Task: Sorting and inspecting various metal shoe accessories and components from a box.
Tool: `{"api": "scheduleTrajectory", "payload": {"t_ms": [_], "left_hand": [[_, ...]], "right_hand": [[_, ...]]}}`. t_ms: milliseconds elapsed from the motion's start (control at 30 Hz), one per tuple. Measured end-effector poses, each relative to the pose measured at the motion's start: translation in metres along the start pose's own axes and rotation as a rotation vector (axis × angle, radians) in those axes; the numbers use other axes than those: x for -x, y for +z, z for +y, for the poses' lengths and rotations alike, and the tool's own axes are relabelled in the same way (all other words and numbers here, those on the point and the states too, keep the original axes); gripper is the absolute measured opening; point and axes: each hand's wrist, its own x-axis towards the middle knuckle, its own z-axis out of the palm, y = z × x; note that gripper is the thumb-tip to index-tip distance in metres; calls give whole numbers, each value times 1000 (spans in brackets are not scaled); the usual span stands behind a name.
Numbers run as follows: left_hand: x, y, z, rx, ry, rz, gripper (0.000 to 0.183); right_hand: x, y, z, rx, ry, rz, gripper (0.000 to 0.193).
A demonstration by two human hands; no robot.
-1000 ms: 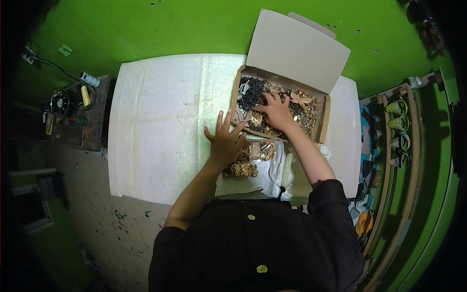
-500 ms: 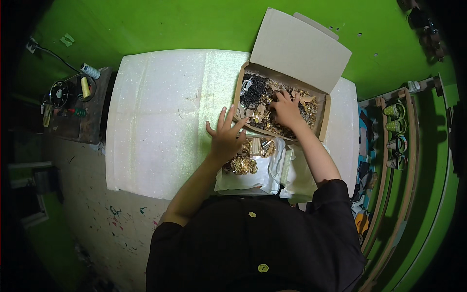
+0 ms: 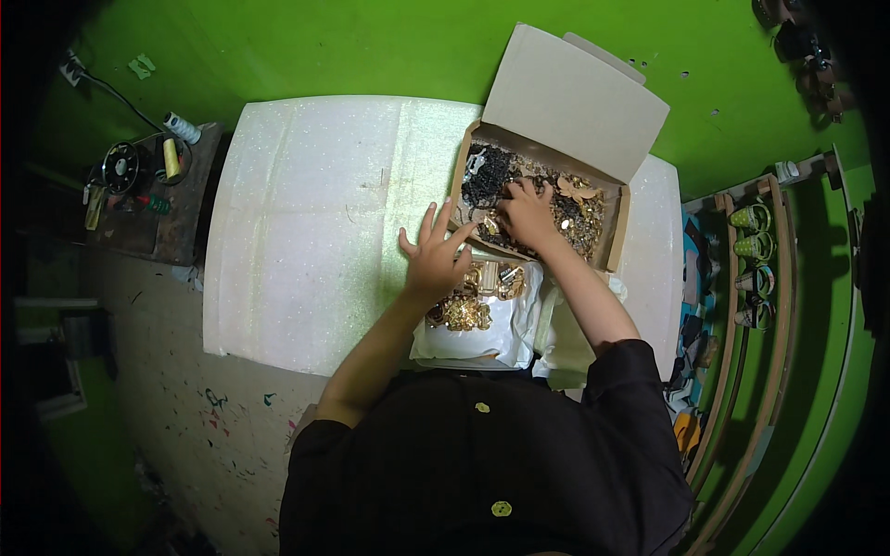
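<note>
An open cardboard box (image 3: pixel 623 218) stands on the white table, full of small gold, brown and black decorative pieces (image 3: pixel 584 218). A heap of black beads (image 3: pixel 482 185) fills its left end. My right hand (image 3: pixel 528 221) is down in the box, its bent fingers apart among the pieces; the fingertips are partly hidden and I see nothing held. Beside the box's near left corner, my left hand (image 3: pixel 434 264) has its fingers spread and holds nothing. Just in front of the box, gold ornaments (image 3: pixel 464 313) lie on a white plastic-covered package (image 3: pixel 505 338).
The box's lid (image 3: pixel 575 102) leans back toward the green wall. A shimmery white cover (image 3: pixel 306 222) spreads over the table. At left, a small dark table (image 3: pixel 153 227) bears thread spools (image 3: pixel 182 128). Sandals (image 3: pixel 753 246) hang on a wooden rack at right.
My right hand has shifted slightly left and nearer within the box, uncovering a brown flat piece on the right. My left hand has stayed nearly in place.
</note>
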Motion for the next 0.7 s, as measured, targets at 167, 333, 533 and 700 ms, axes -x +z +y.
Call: {"api": "scheduleTrajectory", "payload": {"t_ms": [167,333,533,700], "left_hand": [[-3,-5,5,25,-11,-48,40],[-7,-19,15,138,-51,-52,42],[-6,-41,42,351,56,-60,38],[10,-60,47,429,82,-102,24]], "right_hand": [[9,-4,2,-183,83,71,15],[31,-37,3,-708,182,105,16],[64,-70,-10,-1093,16,58,18],[90,-85,-27,-1154,17,91,18]]}}
